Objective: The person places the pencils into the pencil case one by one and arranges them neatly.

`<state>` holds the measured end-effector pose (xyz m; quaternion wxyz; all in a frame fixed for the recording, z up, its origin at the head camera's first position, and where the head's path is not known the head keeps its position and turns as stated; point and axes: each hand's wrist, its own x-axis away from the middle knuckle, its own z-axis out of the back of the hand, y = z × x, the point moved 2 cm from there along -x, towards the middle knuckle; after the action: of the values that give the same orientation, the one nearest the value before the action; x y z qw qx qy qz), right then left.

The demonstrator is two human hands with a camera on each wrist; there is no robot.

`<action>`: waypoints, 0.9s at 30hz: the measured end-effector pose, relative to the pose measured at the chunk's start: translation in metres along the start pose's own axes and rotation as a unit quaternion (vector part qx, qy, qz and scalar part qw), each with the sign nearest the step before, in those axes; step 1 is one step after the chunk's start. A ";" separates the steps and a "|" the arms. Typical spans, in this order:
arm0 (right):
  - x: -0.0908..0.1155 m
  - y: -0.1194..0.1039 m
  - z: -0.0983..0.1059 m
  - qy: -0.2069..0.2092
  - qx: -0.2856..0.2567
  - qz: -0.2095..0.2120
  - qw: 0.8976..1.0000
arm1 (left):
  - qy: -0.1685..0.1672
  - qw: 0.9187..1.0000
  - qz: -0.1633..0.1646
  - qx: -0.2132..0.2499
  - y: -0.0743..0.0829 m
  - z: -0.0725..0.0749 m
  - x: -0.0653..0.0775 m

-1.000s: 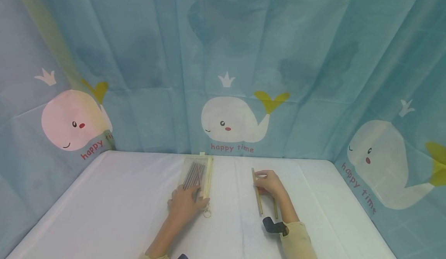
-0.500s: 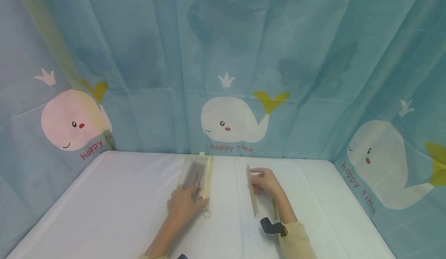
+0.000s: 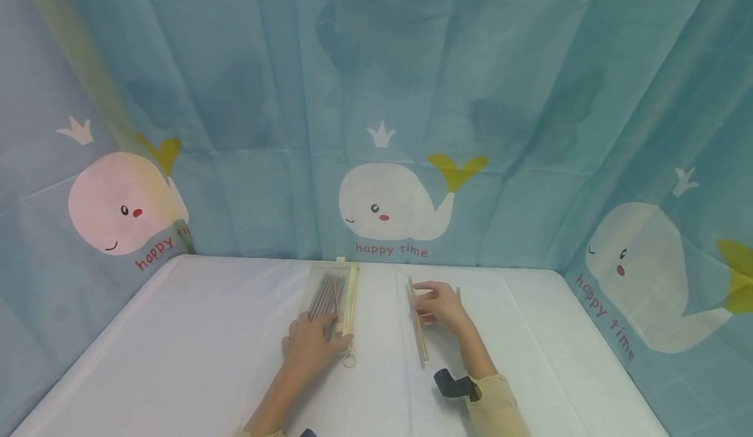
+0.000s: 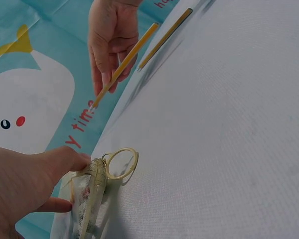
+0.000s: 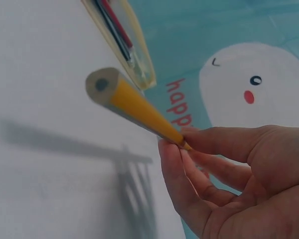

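Note:
A see-through mesh pencil case (image 3: 353, 293) with a pale yellow zipped edge lies left of the table's middle, holding several dark pencils and a red one. My left hand (image 3: 314, 345) grips its near end, the thumb (image 4: 72, 158) by the zip end and the fingers across the case. To the right, my right hand (image 3: 441, 303) pinches a yellow pencil (image 5: 139, 109) between thumb and fingertips; its flat unsharpened end faces the right wrist camera. A second yellow pencil (image 4: 165, 40) lies on the table, mostly hidden behind the right hand in the head view.
A gold key ring (image 4: 122, 163) hangs from the zip end of the case. White cloth covers the table (image 3: 176, 345). A blue curtain (image 3: 265, 130) printed with whales stands behind the table and at both sides.
My right hand has moved left toward the pencil case with the pencil in its fingers. The second pencil stays behind, its far end now showing beyond the hand. The left hand holds still.

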<state>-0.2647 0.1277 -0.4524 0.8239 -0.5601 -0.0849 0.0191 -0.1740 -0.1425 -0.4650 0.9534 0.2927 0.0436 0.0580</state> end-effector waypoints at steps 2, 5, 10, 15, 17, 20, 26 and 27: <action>0.001 -0.001 -0.002 -0.002 0.002 0.003 1.000 | 0.001 1.000 -0.001 0.001 0.000 0.000 0.000; 0.002 -0.003 -0.006 -0.008 0.000 0.007 1.000 | 0.003 1.000 -0.004 0.002 0.000 0.000 0.000; 0.004 -0.007 -0.013 -0.017 -0.006 0.014 1.000 | 0.002 1.000 -0.005 0.001 0.001 0.001 0.001; 0.006 -0.007 -0.019 -0.026 -0.001 0.022 0.999 | -0.002 1.000 -0.001 0.003 -0.001 -0.001 0.000; 0.007 -0.009 -0.022 -0.030 0.001 0.026 0.999 | -0.003 1.000 0.000 0.002 -0.001 -0.001 0.000; 0.008 -0.010 -0.026 -0.037 0.009 0.031 0.999 | -0.001 1.000 0.000 0.000 0.000 -0.001 0.000; 0.009 -0.012 -0.034 -0.049 0.026 0.039 0.998 | 0.006 1.000 -0.003 -0.002 -0.001 -0.002 -0.001; 0.008 -0.011 -0.036 -0.052 0.025 0.040 0.998 | 0.005 1.000 -0.002 -0.003 -0.001 -0.002 -0.001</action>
<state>-0.2515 0.0918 -0.4536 0.8309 -0.5401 -0.1048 0.0829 -0.1750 -0.1424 -0.4672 0.9541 0.2897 0.0491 0.0576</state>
